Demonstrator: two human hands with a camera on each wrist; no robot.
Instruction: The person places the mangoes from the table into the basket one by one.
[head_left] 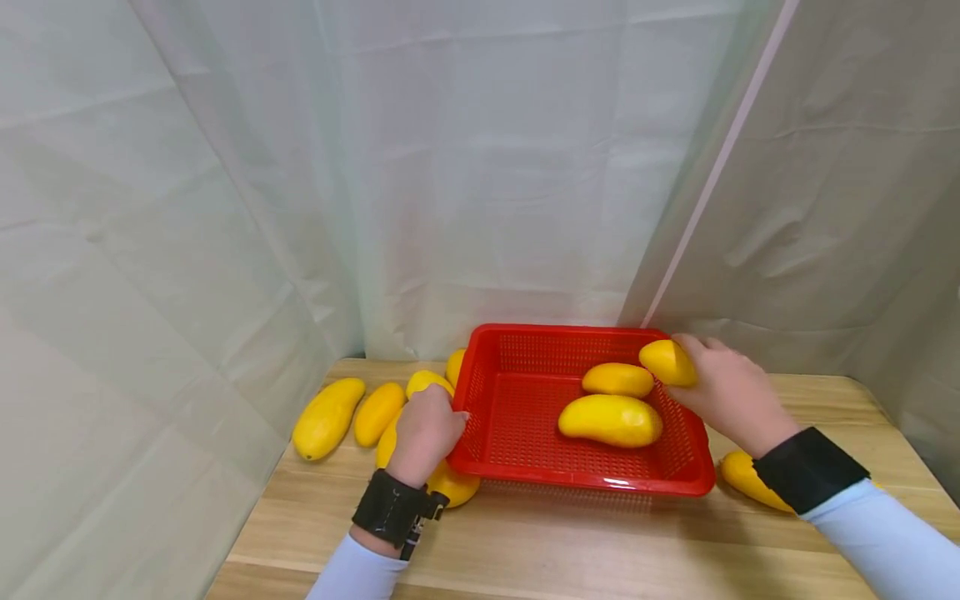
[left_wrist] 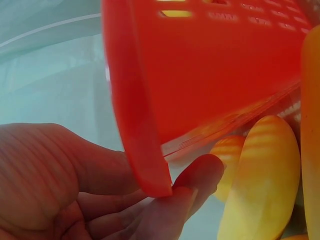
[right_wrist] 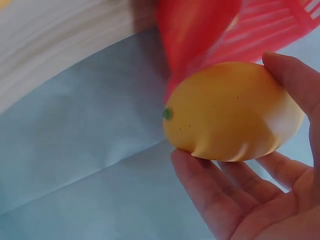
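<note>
red basket (head_left: 525, 404) sits mid-table with two mangoes inside, and the left hand (head_left: 425, 432) pinches its 9 o'clock rim. right hand (head_left: 731, 392) cups a mango (head_left: 667, 362) over the 2 o'clock corner. looks like the drop-in step, so next it just needs lowering and letting go.

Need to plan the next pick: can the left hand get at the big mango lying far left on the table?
Probably yes. That mango lies in the open, nothing on top, but the left hand now holds the red basket rim and must let go first.
</note>
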